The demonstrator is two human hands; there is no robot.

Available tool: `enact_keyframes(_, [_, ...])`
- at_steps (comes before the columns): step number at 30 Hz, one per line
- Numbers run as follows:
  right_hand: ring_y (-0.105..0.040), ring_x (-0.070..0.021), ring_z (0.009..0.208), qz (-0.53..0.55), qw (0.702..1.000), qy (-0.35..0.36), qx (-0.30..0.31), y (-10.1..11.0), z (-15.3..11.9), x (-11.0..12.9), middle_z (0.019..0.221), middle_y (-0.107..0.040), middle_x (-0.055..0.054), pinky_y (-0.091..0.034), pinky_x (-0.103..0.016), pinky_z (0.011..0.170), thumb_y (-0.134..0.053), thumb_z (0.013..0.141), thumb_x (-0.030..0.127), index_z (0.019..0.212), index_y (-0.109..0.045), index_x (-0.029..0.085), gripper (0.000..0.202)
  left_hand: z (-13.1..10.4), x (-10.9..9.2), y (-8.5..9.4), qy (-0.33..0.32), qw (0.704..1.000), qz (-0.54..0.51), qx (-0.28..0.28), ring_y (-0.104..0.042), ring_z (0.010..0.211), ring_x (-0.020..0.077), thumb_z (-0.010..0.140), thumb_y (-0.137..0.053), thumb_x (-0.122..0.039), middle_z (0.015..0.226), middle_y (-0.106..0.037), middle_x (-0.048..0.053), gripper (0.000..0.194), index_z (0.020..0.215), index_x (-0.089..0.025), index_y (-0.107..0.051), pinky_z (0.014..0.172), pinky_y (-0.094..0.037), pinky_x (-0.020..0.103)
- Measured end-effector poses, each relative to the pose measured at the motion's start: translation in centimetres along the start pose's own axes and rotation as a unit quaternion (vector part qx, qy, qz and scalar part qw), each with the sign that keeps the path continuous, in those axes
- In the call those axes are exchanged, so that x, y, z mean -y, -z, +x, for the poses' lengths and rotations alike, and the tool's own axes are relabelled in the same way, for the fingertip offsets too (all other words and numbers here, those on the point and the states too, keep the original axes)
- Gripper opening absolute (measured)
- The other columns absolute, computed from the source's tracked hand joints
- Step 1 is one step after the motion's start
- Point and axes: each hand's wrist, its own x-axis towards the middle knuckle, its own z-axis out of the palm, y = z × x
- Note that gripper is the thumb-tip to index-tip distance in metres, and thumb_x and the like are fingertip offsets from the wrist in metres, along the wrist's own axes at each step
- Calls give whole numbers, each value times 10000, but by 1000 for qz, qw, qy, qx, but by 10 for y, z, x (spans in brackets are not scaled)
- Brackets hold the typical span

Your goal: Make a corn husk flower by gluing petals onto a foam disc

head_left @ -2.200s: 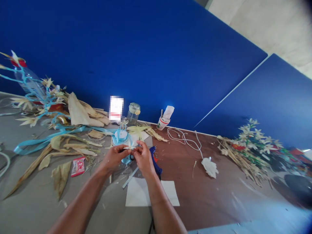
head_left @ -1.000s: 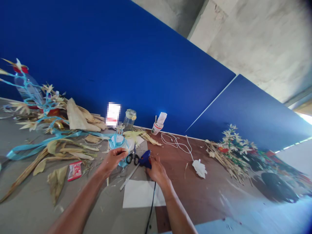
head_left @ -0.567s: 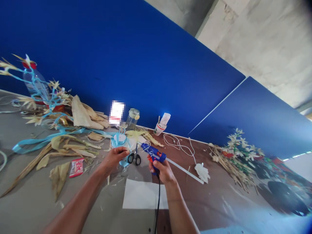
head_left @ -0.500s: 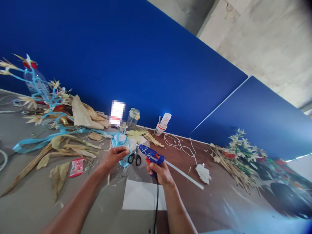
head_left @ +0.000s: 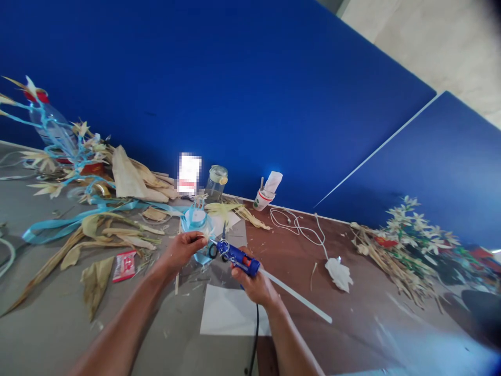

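My right hand (head_left: 255,283) is wrapped round a blue glue gun (head_left: 239,257), its nozzle pointing left. A long translucent glue stick (head_left: 301,296) sticks out of the gun's back end. My left hand (head_left: 183,251) is pinched at the fingertips on a small pale husk piece (head_left: 207,236), close by the nozzle; whether they touch I cannot tell. Black scissors (head_left: 212,251) lie behind the gun, partly covered by it. Just beyond my left fingers is a roll of light-blue ribbon (head_left: 194,219). A white paper sheet (head_left: 225,318) lies below my hands.
Dried husks (head_left: 129,180), blue-wrapped stems and a red-capped bottle (head_left: 50,122) crowd the left. A glass jar (head_left: 216,183) and a white cup (head_left: 264,198) stand by the blue partition (head_left: 235,94). White cable (head_left: 299,227), crumpled tissue (head_left: 340,274) and white flowers (head_left: 415,224) lie rightward.
The glue gun has been lowered and turned, its nozzle now close to the left fingertips and over the scissors. My left hand has barely moved. The view has shifted slightly.
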Motion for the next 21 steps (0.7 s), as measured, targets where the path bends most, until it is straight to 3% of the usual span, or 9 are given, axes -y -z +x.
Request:
enact_keyframes(9, [-507, -151, 615, -33, 999, 15, 4, -2, 0, 10, 727, -560, 2, -398, -271, 582, -597, 776, 322, 828, -549, 207, 136, 2, 4, 0, 1, 1000, 15, 6, -389, 537, 98, 632, -681, -421, 552, -493, -33, 275, 603, -159, -602, 525, -296, 223])
enact_keyframes(15, [-494, -144, 602, -61, 998, 9, 8, -4, 0, 10, 703, -552, 9, -391, -263, 562, -581, 792, 337, 848, -509, 208, 158, 3, 6, 2, 1, 1000, 17, 14, -392, 556, 98, 670, -658, -408, 570, -496, -34, 258, 625, -158, -611, 547, -303, 222])
enact_keyframes(21, [-463, -127, 590, -104, 993, 51, 16, -4, 1, 6, 671, -507, 8, -378, -246, 541, -572, 800, 379, 797, -487, 192, 206, 3, 7, 2, -1, 1000, 8, 11, -397, 556, 94, 661, -668, -406, 569, -502, -38, 261, 638, -152, -617, 549, -307, 220])
